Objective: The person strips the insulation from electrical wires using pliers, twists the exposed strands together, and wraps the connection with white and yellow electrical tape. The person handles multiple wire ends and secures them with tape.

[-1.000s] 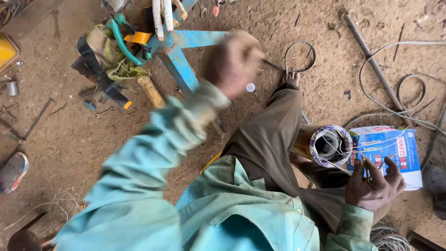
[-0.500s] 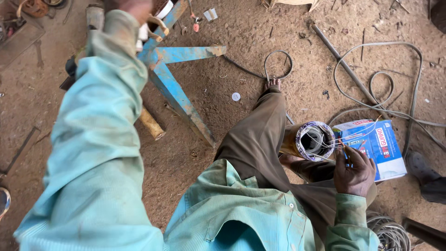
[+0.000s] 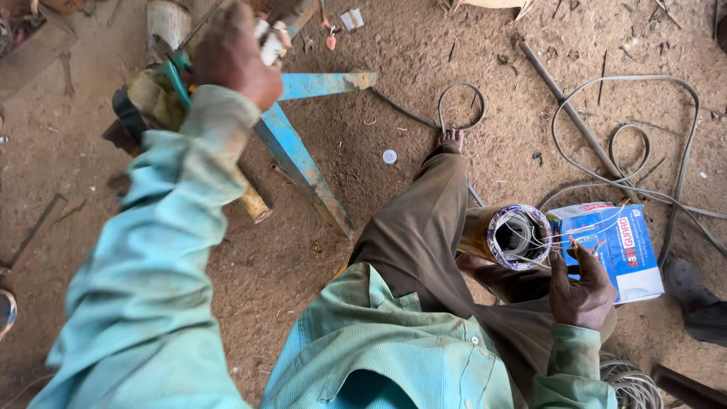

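While left hand clenches green tool, right hand pinches wires beside cylinder.

Left hand moved from near the knee up to the blue stand. Right hand shifted off the blue box toward the cylinder.

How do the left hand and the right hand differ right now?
The left hand is stretched far out and raised by the blue metal stand; the right hand stays close beside the lap. The left hand is blurred and closed; the right hand is sharp, its fingers pinching thin wires at the cylinder. Both wear pale green sleeves.
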